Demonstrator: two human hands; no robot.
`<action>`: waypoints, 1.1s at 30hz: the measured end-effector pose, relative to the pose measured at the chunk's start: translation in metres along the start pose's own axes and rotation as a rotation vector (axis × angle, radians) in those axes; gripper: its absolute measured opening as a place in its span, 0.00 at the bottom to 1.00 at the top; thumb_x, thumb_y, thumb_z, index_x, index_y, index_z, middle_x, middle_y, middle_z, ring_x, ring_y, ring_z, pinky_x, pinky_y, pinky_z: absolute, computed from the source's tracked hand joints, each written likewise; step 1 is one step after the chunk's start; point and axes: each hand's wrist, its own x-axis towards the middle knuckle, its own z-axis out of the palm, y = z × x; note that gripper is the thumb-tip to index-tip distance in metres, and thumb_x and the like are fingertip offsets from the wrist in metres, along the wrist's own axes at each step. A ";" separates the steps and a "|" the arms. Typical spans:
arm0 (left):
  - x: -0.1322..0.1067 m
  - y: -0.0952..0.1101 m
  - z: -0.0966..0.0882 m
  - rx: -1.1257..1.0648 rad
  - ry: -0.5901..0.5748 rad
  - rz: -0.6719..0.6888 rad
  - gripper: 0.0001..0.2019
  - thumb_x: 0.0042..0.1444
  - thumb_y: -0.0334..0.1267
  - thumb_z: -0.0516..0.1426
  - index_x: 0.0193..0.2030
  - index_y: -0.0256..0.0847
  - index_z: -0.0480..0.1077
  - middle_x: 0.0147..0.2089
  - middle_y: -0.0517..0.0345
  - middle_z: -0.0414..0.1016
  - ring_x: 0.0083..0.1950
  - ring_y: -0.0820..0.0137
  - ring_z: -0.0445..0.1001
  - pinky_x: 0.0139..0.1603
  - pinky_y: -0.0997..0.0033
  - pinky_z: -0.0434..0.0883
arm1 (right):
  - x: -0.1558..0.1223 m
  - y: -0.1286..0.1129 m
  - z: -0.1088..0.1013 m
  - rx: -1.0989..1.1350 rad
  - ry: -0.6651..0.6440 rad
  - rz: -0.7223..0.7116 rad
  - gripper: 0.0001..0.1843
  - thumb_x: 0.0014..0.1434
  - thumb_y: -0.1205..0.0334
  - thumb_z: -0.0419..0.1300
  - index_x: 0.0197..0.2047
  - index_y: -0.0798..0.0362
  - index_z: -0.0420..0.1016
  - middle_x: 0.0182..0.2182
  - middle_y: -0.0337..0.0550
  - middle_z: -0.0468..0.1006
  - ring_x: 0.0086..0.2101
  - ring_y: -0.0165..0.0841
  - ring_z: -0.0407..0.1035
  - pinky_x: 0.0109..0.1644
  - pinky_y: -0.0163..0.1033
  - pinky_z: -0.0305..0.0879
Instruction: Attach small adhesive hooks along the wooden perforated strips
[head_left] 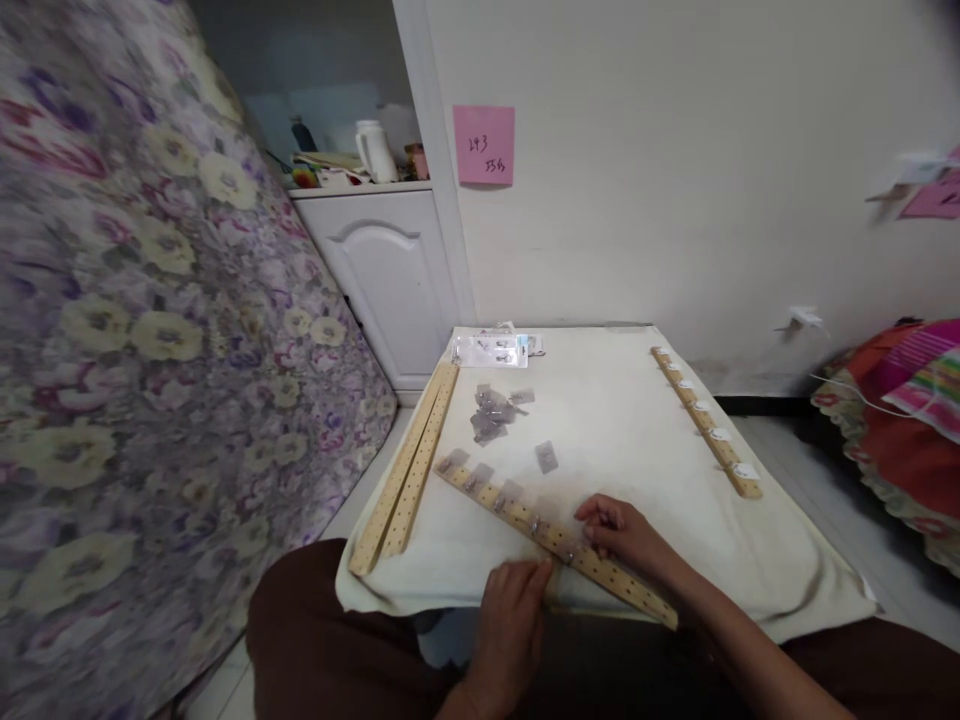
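A light wooden strip with rows of holes (517,512) lies slanted across the front of the table. Several small clear cards (508,490) with tiny metallic pieces are set along it. At the strip's near edge, my left hand (510,610) is closed, thumb and fingers against the wood. My right hand (619,530) is above the strip's right half, its fingers curled together beside one of the cards; what they pinch, if anything, is hidden. A single loose clear card (546,457) lies beyond the strip, and a pile of similar cards (491,412) sits farther back.
Two more perforated strips (424,450) lie along the table's left side. Another strip (705,420) with white cards lies at the right. A clear package (491,350) is at the back of the cloth-covered table (600,400). A floral curtain (187,350) hangs left.
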 end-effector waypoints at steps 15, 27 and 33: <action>0.002 0.002 0.008 0.066 -0.116 -0.025 0.27 0.58 0.26 0.45 0.65 0.43 0.52 0.46 0.50 0.67 0.44 0.63 0.64 0.43 0.59 0.64 | 0.000 0.012 0.001 -0.102 0.053 -0.005 0.08 0.48 0.66 0.55 0.35 0.51 0.68 0.19 0.30 0.64 0.20 0.26 0.59 0.24 0.32 0.58; 0.004 0.003 0.011 0.095 -0.132 -0.021 0.26 0.58 0.26 0.47 0.64 0.42 0.55 0.44 0.51 0.68 0.43 0.63 0.64 0.42 0.60 0.65 | -0.004 0.007 0.001 -0.111 0.058 0.009 0.08 0.48 0.65 0.56 0.35 0.52 0.68 0.19 0.30 0.64 0.20 0.26 0.60 0.24 0.32 0.57; 0.005 0.003 0.012 0.082 -0.135 -0.025 0.26 0.57 0.26 0.48 0.63 0.43 0.55 0.44 0.51 0.68 0.42 0.63 0.64 0.41 0.60 0.65 | -0.006 0.006 0.000 -0.093 0.045 0.013 0.08 0.49 0.65 0.56 0.36 0.52 0.68 0.19 0.29 0.63 0.20 0.25 0.59 0.24 0.32 0.57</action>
